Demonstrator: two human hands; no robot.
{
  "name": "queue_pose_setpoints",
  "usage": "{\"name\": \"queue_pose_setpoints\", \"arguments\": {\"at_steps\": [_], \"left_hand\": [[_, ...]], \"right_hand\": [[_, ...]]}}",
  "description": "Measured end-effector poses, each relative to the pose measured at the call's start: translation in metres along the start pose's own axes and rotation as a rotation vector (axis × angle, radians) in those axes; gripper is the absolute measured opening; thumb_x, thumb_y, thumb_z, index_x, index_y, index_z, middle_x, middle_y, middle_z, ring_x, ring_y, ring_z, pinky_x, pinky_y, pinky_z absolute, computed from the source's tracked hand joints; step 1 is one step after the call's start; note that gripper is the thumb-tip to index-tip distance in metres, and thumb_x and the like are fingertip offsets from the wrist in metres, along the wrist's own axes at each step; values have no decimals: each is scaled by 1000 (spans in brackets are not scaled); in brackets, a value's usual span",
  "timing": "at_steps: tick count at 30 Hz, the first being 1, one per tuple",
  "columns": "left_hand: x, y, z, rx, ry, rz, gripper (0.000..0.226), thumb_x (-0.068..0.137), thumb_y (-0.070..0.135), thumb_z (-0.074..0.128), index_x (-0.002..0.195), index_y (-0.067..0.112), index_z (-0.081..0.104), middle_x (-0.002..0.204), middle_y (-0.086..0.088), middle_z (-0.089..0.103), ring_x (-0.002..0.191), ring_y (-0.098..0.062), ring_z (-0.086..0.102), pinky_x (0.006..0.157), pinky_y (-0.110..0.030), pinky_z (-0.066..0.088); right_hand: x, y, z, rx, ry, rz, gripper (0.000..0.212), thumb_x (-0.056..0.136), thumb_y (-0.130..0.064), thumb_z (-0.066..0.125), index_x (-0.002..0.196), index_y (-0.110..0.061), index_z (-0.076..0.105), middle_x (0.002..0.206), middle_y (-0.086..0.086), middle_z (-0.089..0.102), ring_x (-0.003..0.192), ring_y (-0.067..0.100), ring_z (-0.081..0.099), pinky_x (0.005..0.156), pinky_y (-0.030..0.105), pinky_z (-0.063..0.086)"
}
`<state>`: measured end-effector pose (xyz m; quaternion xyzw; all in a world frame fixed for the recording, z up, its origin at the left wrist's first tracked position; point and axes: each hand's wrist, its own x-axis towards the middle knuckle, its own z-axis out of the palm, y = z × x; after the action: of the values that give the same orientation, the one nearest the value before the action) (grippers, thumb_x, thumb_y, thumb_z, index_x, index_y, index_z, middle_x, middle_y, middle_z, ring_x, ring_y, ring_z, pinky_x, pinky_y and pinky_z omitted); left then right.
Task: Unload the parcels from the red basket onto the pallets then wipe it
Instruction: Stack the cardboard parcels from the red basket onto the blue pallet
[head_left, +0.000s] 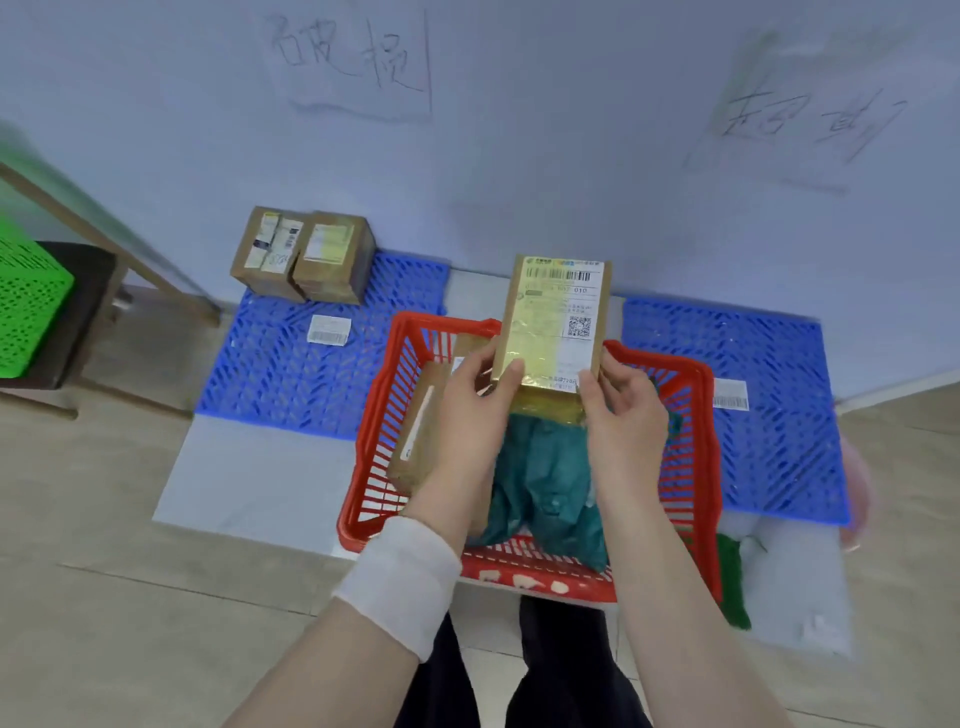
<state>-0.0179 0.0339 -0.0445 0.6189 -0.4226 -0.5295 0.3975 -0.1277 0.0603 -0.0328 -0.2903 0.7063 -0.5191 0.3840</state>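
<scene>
A red plastic basket (696, 452) sits on the floor between two blue pallets. Above it I hold a cardboard parcel (556, 317) with a white shipping label, tilted up toward me. My left hand (475, 400) grips its lower left edge and my right hand (623, 405) its lower right edge. In the basket lie a teal plastic-bag parcel (550, 478) and a brown box (421, 441) at its left side, partly hidden by my left arm. The left pallet (291, 374) carries two cardboard boxes (304, 257) at its far corner. The right pallet (769, 374) bears only a barcode label.
A green crate (26, 301) rests on a dark stand at the far left beside a slanted wooden frame. A white sheet and something green (732, 582) lie right of the basket. The wall behind has handwritten paper signs. My legs are below the basket.
</scene>
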Motion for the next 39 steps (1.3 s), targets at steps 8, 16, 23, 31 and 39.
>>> {"name": "queue_pose_setpoints", "arguments": {"at_steps": [8,16,23,31,39], "left_hand": [[58,13,-137,-104,85,34,27,88,18,59,116,19,59,115,-2,66,107,-12,60,97,-33,47],[135,17,-162,-81,93,2,36,88,22,60,123,18,56,120,2,63,113,-10,56,101,-33,43],[219,-6,-159,-34,145,-99,37,86,22,63,119,6,58,117,-7,64,112,-17,58,98,-29,44],[290,-75,-150,-43,181,-255,30,88,14,59,108,-8,55,116,-37,47,111,-48,41,92,-53,39],[335,-151,-148,-131,245,-413,10,84,13,65,88,19,58,101,-10,66,94,-19,60,88,-32,46]], "right_hand": [[-29,-29,144,80,-77,3,18,87,-8,61,99,-20,59,116,0,64,107,7,61,92,23,50],[27,-35,205,60,-152,57,17,85,-9,64,96,-17,54,112,4,66,105,12,62,95,31,49],[104,-9,256,-1,-264,165,38,87,-4,59,125,-11,57,111,-2,64,88,1,61,77,10,51],[186,45,301,-84,-412,490,31,84,6,59,112,-7,57,102,4,62,87,16,60,70,26,49],[243,121,339,-237,-487,759,27,79,13,62,92,-9,50,100,12,60,68,14,58,56,29,54]]}}
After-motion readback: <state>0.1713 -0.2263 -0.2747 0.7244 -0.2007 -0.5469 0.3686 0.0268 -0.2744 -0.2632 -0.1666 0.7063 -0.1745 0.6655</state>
